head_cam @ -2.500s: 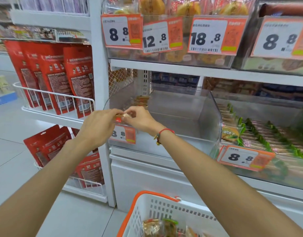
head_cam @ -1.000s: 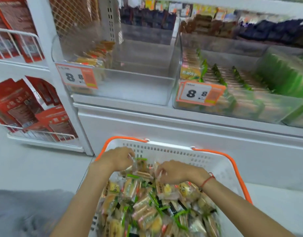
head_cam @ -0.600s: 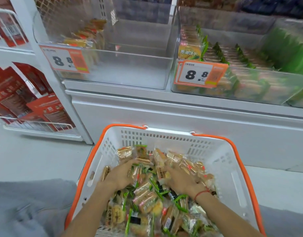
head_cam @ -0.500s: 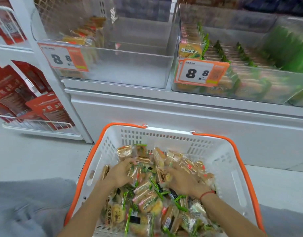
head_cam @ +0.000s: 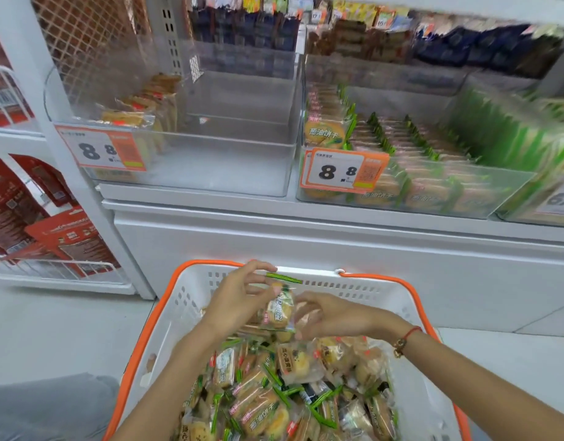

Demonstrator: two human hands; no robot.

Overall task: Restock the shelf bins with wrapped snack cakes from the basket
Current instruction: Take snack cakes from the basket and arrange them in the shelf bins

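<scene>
Head view: left hand [head_cam: 239, 300] pinches a green-edged snack cake [head_cam: 279, 308] above the basket [head_cam: 191, 297]. Right hand [head_cam: 330, 315], fingers curled, grips the cake's right side.

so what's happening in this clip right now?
A person is restocking snack shelves from a white, orange-rimmed basket piled with wrapped snack cakes. The left hand holds a green-striped wrapped cake lifted above the pile; the right hand is at the same cake, fingers curled, though its grip is unclear. On the shelf, the left clear bin holds just a few packs at its left side, while the right bin is fairly full.
</scene>
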